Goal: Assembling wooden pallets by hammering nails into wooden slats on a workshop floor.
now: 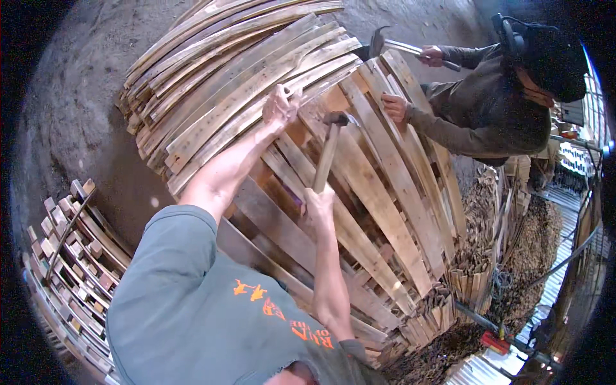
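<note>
We seem to be hammering: our right hand (319, 202) grips the hammer (327, 154) over the planks (369, 186); how our left hand (280, 108) closes, we cannot tell. The next move likely needs careful aim.

Holds a wooden-handled hammer (326, 157) in the right grip (319, 204) over wooden planks (373, 192), with the left grip (281, 106) by stacked boards (224, 86), near a co-worker (481, 125) holding another hammer (403, 47).
</note>
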`<state>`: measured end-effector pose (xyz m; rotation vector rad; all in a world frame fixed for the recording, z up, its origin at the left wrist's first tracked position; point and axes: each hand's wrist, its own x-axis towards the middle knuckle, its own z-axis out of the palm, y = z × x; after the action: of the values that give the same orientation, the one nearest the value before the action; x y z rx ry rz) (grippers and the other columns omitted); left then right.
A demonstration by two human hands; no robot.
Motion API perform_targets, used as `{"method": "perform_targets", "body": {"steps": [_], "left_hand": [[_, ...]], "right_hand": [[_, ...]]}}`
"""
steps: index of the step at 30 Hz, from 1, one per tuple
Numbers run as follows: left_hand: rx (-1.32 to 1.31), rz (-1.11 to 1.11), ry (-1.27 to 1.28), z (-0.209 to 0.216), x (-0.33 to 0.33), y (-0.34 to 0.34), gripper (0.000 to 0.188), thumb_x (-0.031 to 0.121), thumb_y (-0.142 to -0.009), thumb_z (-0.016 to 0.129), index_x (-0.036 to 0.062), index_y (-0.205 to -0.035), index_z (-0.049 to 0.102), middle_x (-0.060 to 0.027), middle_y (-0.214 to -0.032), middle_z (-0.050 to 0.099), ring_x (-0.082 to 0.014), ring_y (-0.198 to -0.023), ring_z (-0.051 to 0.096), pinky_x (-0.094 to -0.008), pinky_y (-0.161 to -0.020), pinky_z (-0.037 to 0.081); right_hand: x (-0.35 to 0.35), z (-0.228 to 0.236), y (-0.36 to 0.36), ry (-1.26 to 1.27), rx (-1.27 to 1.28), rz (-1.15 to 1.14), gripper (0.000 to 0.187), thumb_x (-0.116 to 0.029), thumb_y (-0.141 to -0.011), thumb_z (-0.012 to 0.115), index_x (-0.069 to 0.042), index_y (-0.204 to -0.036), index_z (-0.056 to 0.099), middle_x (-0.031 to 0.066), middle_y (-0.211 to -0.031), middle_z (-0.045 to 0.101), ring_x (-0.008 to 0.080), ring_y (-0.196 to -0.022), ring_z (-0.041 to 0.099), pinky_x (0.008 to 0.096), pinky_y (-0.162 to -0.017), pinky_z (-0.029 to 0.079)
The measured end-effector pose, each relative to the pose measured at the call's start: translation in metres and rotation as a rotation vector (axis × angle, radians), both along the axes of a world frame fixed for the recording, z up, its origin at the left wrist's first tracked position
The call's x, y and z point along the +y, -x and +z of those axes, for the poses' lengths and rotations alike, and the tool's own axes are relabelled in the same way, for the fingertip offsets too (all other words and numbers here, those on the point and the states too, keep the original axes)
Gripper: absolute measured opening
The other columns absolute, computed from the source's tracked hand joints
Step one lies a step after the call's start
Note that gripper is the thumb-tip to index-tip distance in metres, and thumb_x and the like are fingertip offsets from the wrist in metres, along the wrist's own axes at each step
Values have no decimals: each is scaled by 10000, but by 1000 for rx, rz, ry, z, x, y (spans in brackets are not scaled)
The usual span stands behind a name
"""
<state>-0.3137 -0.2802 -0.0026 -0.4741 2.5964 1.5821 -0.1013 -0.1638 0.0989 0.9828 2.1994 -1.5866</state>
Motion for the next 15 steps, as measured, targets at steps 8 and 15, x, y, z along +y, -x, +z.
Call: {"method": "perform_targets", "body": {"steps": [8,15], "left_hand": [[-47,564,-346,-29,-33,14,242,279,-860,595,89,-994,526,-60,-789,597,-218,-666,577,-355,-603,493],[-311,367,-1331,-11,-113,-46,109,50,-935,470,75,-1029,518,-116,-835,627,-224,-713,634,-383,-618,568]], "right_hand": [[-12,31,-121,-17,-11,126,87,-45,-751,521,-25,-820,473,42,-566,491,131,-392,490,293,-358,388],[-20,6,-158,-14,77,211,150,-61,-768,517,-17,-909,493,44,-561,489,138,-407,512,308,-350,405]]}}
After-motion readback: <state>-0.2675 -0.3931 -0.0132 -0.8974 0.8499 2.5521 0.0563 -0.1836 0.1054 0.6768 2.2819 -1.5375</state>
